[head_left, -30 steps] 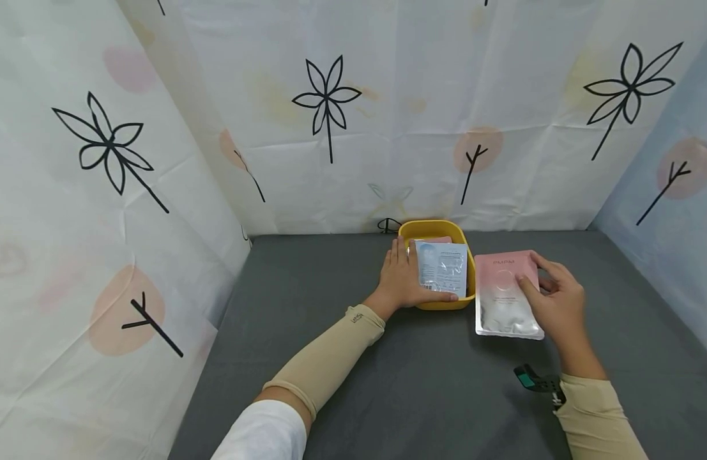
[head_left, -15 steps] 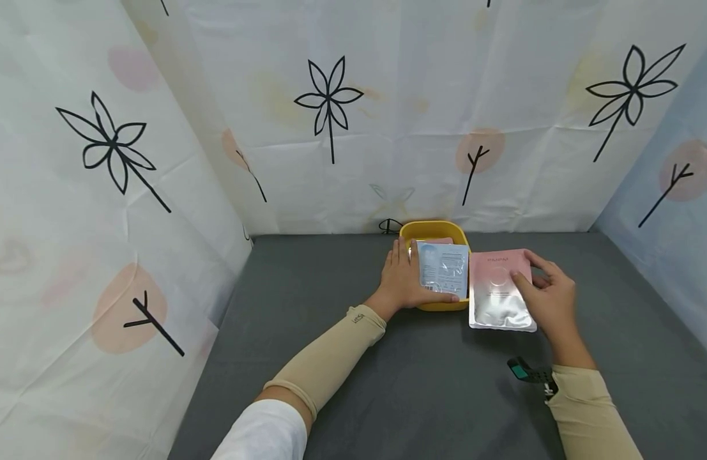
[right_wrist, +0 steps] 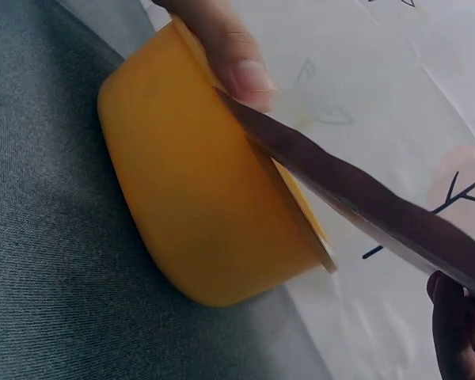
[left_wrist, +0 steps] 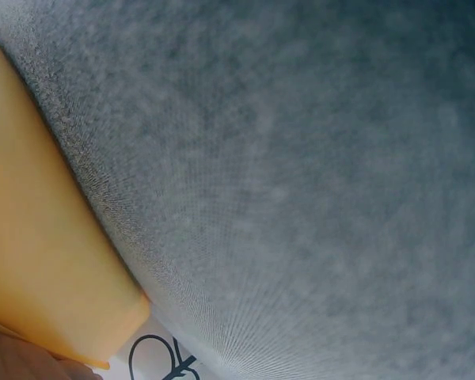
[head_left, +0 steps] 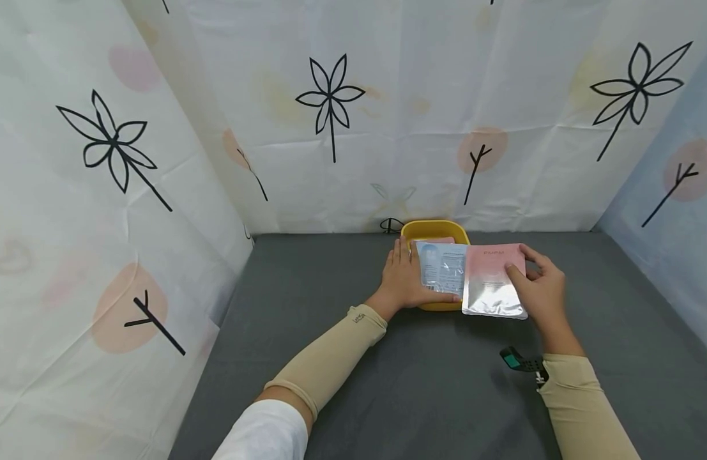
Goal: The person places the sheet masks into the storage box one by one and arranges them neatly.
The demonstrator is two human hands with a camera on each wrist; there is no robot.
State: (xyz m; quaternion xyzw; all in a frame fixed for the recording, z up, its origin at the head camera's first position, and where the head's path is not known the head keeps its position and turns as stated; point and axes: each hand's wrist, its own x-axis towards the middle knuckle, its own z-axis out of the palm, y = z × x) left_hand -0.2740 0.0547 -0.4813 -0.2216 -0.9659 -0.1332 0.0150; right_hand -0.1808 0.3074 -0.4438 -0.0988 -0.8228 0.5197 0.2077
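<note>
My right hand point(head_left: 541, 291) pinches a pink and silver foil pouch point(head_left: 492, 284) by its right edge, thumb on its front. The pouch's left edge overlaps the right side of a yellow basket point(head_left: 436, 226). In the right wrist view the pouch point(right_wrist: 364, 194) shows edge-on, its far end at the rim of the basket point(right_wrist: 182, 174). My left hand point(head_left: 406, 281) rests on the basket, fingers straight along its left side and thumb stretched along the front rim. Inside lies a pale blue packet point(head_left: 440, 265), with a pink one point(head_left: 445, 240) peeking out behind it.
The basket stands on a grey cloth-covered table point(head_left: 422, 390), close to the patterned back curtain point(head_left: 405, 115). A light blue curtain point(head_left: 663, 211) borders the right side. A dark strap with a green patch point(head_left: 516, 359) sticks out at my right wrist.
My right hand has moved left and slightly away from me with the pouch, from beside the basket to over its right side. My left hand has stayed on the basket.
</note>
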